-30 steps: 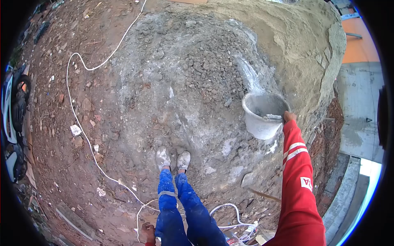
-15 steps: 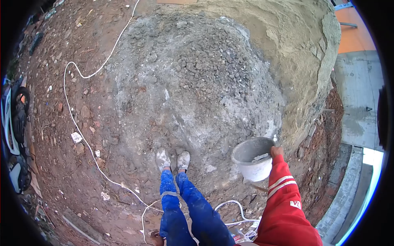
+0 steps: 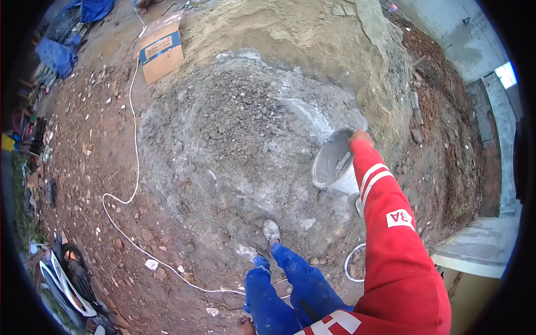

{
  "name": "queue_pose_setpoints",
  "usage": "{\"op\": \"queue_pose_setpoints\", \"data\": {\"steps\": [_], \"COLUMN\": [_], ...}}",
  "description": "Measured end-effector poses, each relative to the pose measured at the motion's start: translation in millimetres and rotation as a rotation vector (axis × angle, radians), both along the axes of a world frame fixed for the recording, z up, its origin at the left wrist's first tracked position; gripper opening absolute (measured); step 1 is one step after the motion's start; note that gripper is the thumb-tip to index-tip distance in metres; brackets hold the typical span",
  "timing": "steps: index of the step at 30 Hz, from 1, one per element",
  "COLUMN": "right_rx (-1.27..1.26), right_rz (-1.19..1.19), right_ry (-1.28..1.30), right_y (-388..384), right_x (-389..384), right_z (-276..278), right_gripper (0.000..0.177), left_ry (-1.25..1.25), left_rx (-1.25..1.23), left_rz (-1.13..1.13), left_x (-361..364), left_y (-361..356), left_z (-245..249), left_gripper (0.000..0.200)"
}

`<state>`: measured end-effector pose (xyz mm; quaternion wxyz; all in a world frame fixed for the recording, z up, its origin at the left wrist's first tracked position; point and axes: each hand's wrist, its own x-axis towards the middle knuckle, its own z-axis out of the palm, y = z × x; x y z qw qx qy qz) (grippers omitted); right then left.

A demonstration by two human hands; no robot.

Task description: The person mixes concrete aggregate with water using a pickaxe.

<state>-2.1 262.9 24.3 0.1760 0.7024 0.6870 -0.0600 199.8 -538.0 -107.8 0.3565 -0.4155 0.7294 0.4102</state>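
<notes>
My right hand (image 3: 361, 135) grips the rim of a pale, cement-stained bucket (image 3: 341, 181) at its far right side. The bucket leans toward the mound, with its mouth facing up and left; a small grey flat piece (image 3: 343, 161) lies against its inner wall. Beyond the rim, a pale wet-looking streak (image 3: 310, 114) runs over the mound of grey, lumpy mix (image 3: 234, 117). My left hand (image 3: 245, 325) shows only in part at the bottom edge beside my blue trousers, its fingers mostly hidden.
Sand (image 3: 268, 25) is heaped behind the mound. A flattened cardboard box (image 3: 162, 53) lies at its far left. A white hose or cable (image 3: 134, 162) winds over the rubble on the left. A motorbike (image 3: 67, 279) is at lower left, a concrete wall (image 3: 446, 33) at right.
My right hand has carried the bucket forward and tipped it toward the mound, where the pale streak now shows. The view has turned, bringing the cardboard box into sight.
</notes>
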Motion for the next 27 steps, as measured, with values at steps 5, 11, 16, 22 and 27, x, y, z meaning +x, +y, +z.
{"op": "queue_pose_setpoints", "data": {"steps": [5, 11, 16, 22, 27], "right_rx": [-0.116, -0.238, -0.054, -0.015, 0.434], "right_rz": [-0.343, -0.651, -1.141, -2.211, -2.533], "right_ry": [0.179, 0.602, 0.709, 0.339, 0.441], "right_y": [-92.8, -366.5, -610.7, -850.1, -923.7], "right_x": [182.8, 397.8, 466.5, 516.7, 494.3], "right_z": [3.6, -37.0, -30.5, -25.2, 26.9], "right_gripper": [0.045, 0.057, 0.065, 0.07, 0.056], "left_ry": [-0.053, 0.038, 0.232, 0.222, 0.142], "left_rx": [0.086, 0.114, 0.332, 0.291, 0.379], "left_rz": [-0.113, -0.533, -1.412, -0.88, -1.076], "left_x": [-127.4, -259.3, -394.0, -375.8, -326.9], "left_y": [1.4, 4.0, -13.0, 115.3, 141.7], "left_z": [63.3, 93.9, 66.1, 150.3, 162.8], "left_gripper": [0.019, 0.021, 0.033, 0.036, 0.031]}}
